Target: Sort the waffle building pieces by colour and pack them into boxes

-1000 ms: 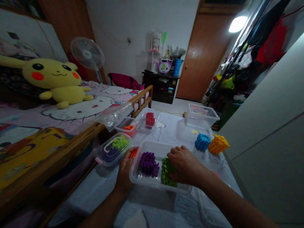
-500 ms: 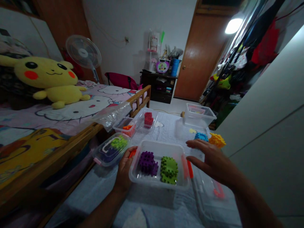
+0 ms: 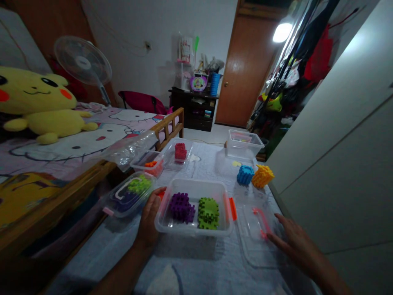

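Observation:
A clear plastic box [image 3: 193, 232] with orange latches stands in front of me. Inside it lie purple interlocking blocks [image 3: 181, 207] on the left and green interlocking blocks [image 3: 208, 214] on the right. My left hand [image 3: 150, 217] grips the box's left side, fingers at the latch there. To the right, a clear lid [image 3: 254, 252] with a pink handle [image 3: 262, 223] lies on the cloth. My right hand [image 3: 296, 239] is at the lid's right side, fingers apart and holding nothing; whether it touches the lid I cannot tell.
Blue blocks [image 3: 245, 175] and yellow blocks [image 3: 263, 176] stand behind the lid. Farther back is another clear container [image 3: 245, 145]. On the left are red blocks [image 3: 180, 152], a small box of orange pieces [image 3: 147, 164] and a lidded box [image 3: 127, 196], beside a wooden bed rail [image 3: 92, 184].
My right hand has moved from beside the box's right latch down and right to the lid. The left hand stays on the box. The whole view has shifted slightly.

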`<state>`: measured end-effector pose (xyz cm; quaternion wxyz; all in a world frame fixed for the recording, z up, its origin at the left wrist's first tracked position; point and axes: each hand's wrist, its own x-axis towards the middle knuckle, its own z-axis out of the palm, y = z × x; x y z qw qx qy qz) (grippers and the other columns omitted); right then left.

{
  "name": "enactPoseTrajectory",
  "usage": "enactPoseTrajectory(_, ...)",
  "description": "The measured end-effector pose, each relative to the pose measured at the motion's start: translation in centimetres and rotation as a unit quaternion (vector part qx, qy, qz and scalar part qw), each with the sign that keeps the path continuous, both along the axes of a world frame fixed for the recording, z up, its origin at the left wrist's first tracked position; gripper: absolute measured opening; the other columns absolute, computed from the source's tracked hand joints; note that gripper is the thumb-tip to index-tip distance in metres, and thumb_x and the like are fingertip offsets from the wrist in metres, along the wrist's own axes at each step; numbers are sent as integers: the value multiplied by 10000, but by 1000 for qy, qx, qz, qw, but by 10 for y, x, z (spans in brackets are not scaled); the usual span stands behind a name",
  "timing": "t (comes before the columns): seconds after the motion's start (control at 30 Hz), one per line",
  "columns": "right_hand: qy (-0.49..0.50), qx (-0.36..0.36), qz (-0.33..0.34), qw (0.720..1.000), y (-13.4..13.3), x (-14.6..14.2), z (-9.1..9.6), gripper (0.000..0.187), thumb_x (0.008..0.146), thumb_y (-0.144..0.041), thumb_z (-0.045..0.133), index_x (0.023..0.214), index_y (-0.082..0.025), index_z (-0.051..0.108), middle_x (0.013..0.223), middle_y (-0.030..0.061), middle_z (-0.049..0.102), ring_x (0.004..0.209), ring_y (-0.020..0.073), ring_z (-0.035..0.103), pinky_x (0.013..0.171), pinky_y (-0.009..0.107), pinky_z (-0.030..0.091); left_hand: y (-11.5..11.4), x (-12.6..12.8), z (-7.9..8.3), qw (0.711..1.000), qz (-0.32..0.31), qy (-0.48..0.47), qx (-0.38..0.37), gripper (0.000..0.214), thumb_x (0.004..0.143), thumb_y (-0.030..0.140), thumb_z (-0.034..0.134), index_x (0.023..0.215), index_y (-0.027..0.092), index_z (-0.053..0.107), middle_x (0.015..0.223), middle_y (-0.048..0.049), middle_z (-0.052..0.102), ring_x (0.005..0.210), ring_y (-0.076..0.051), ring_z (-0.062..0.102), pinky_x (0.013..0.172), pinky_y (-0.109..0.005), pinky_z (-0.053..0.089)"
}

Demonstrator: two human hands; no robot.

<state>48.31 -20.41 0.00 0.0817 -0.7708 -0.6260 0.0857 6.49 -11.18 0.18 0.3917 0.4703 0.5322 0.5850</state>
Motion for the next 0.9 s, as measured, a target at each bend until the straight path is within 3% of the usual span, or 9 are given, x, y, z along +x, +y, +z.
enactPoseTrajectory(0.23, 59, 39, -47, 996, 10, -22, 1, 843, 691, -596, 635, 1350, -87, 498, 1235, 221, 605, 1154, 373, 582, 978, 516, 451, -3, 3, 10, 1000, -3, -17, -13, 558, 841, 664, 463, 1111, 199, 615, 1109, -69, 671, 1067, -262, 597, 914, -348, 470)
enactPoseTrajectory(0.33, 166, 28, -88, 982, 17, -22, 3, 867, 662, -576, 656, 1343, -68, 479, 1163, 199, 625, 1074, 333, 628, 903, 457, 510, -2, 3, 8, 1000, -2, -12, -6, 540, 843, 652, 472, 1094, 199, 624, 1105, -69, 670, 1077, -263, 590, 952, -353, 452)
enactPoseTrajectory(0.43, 277, 35, -128, 952, 21, -24, 9, 813, 660, -538, 678, 1314, -95, 489, 961, 98, 668, 915, 279, 671, 776, 401, 553, -1, 1, 5, 1000, 0, -10, -1, 530, 851, 643, 472, 1101, 202, 624, 1119, -67, 664, 1105, -261, 576, 993, -356, 424)
enactPoseTrajectory(0.53, 406, 38, -137, 903, 19, -35, 22, 642, 679, -518, 692, 1183, -139, 568, 797, 29, 673, 783, 250, 688, 711, 385, 557, 0, 1, 4, 1000, -1, -9, -5, 528, 858, 644, 467, 1108, 206, 623, 1152, -67, 653, 1139, -261, 557, 1024, -357, 397)
enactPoseTrajectory(0.67, 602, -9, -157, 783, 13, -57, 40, 405, 709, -484, 705, 968, -185, 621, 811, 47, 717, 708, 243, 708, 652, 372, 566, -2, 1, 5, 1000, -4, -8, -18, 548, 832, 668, 491, 1101, 212, 632, 1170, -71, 646, 1162, -277, 539, 1007, -368, 415)
enactPoseTrajectory(0.73, 634, 12, -179, 752, 11, -63, 45, 369, 691, -464, 732, 911, -198, 599, 745, 27, 706, 633, 231, 693, 612, 365, 565, -2, 1, 6, 1000, -5, -11, -20, 554, 836, 670, 486, 1115, 213, 631, 1176, -72, 644, 1164, -279, 540, 995, -373, 426)
enactPoseTrajectory(0.8, 631, 59, -186, 750, 9, -64, 52, 363, 698, -477, 732, 890, -211, 578, 692, 7, 680, 557, 203, 657, 554, 339, 550, -3, 1, 6, 1000, -8, -13, -19, 557, 847, 669, 471, 1126, 214, 631, 1173, -76, 646, 1159, -276, 548, 1005, -379, 422)
enactPoseTrajectory(0.9, 563, 157, -163, 795, 7, -68, 73, 350, 714, -502, 722, 861, -222, 573, 648, -8, 632, 477, 153, 579, 445, 266, 479, -4, 3, 7, 1000, -12, -15, -23, 541, 856, 654, 470, 1134, 219, 630, 1196, -78, 640, 1188, -270, 538, 1058, -383, 381)
